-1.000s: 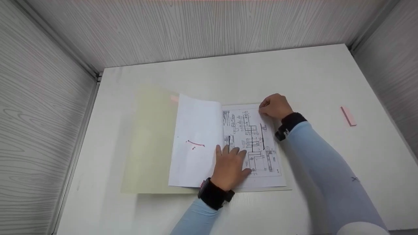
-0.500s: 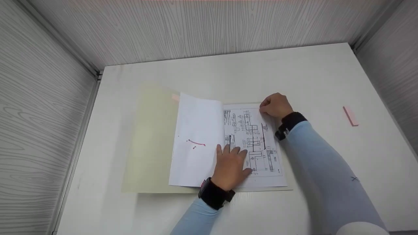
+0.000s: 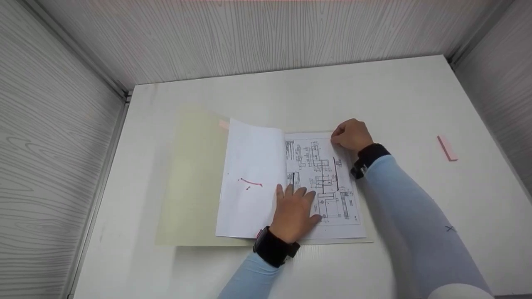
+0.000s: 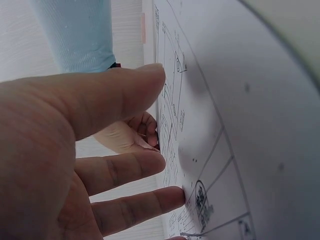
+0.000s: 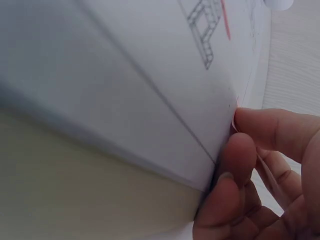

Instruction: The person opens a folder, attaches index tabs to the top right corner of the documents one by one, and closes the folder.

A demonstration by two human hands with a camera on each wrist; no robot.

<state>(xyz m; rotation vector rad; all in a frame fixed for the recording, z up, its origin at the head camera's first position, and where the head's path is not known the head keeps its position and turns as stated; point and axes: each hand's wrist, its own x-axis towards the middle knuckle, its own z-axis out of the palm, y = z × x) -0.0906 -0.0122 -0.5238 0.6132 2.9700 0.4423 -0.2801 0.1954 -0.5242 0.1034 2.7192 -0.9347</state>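
In the head view a stapled or bound set of papers lies open inside a pale yellow folder (image 3: pixel 187 178). Its turned-over white sheet (image 3: pixel 253 158) bears red pen marks. On the right lies a page with a technical drawing (image 3: pixel 307 166). My left hand (image 3: pixel 293 214) rests on that page near the fold, fingers spread. At the page's upper right corner, my right hand (image 3: pixel 352 135) pinches a thin pink sticky note (image 5: pixel 270 180) between thumb and fingers. The right wrist view has these fingertips right at the paper's edge, hiding most of the note.
A pink sticky-note pad (image 3: pixel 447 148) lies on the white table (image 3: pixel 415 95) to the right. Another pink tab (image 3: pixel 223 124) shows at the turned sheet's upper left edge. Wood-grain panels (image 3: pixel 266 37) enclose the back and sides.
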